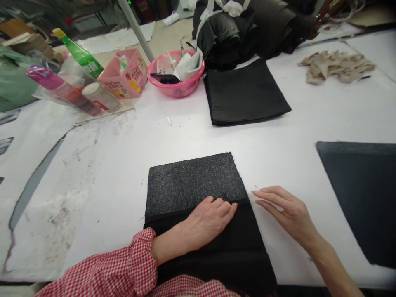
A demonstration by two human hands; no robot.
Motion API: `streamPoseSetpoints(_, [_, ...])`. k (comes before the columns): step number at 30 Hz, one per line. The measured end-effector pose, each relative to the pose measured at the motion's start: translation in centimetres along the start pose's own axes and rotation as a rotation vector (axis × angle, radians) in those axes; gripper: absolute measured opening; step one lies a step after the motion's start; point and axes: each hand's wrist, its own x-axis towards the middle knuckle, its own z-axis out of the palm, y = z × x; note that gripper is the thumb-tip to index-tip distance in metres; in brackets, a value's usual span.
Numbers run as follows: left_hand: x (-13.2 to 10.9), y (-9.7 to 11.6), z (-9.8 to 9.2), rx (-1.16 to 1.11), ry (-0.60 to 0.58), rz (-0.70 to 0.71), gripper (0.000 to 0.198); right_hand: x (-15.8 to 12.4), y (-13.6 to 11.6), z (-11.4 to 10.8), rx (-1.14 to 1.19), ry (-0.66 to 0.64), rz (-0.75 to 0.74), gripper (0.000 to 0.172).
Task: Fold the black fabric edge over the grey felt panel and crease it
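A piece of dark grey woven fabric [192, 181] lies flat in front of me, with black fabric [241, 251] over its lower part. My left hand [212, 216] rests on the black fabric along its upper edge, near the right side. Its fingers are curled together and pressed down there, their tips partly hidden. Just right of the fabric's edge, my right hand [289, 210] is held over the white table with nothing in it. Its thumb and fingers point left and stand slightly apart.
On the white table [117, 198] are a stack of black sheets [247, 93], a pink basin [177, 88] of small things, a pink box [125, 74], a green bottle [80, 55] and beige cloth scraps [334, 66]. More dark fabric [365, 198] lies at the right.
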Motion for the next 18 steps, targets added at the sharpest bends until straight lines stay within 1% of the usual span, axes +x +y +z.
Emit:
streamPoseSetpoints(2, [0.0, 0.0, 0.1, 0.001, 0.003, -0.004, 0.040, 0.3, -0.4, 0.2, -0.017, -0.046, -0.041, 0.029])
streamPoseSetpoints(5, [0.0, 0.0, 0.0, -0.002, 0.003, -0.006, 0.040, 0.6, -0.4, 0.8, -0.054, -0.130, -0.116, 0.022])
streamPoseSetpoints(9, [0.0, -0.1, -0.2, -0.013, -0.005, 0.000, 0.041, 0.4, 0.1, 1.4, -0.087, -0.134, -0.143, 0.019])
streamPoseSetpoints(15, [0.2, 0.0, -0.3, -0.022, -0.016, -0.004, 0.040, 0.1, 0.5, 1.4, -0.102, -0.140, -0.158, 0.019])
streamPoseSetpoints(18, [0.4, 0.2, -0.3, -0.017, 0.001, 0.001, 0.038, 0.1, 0.4, 1.4, -0.111, -0.141, -0.166, 0.020])
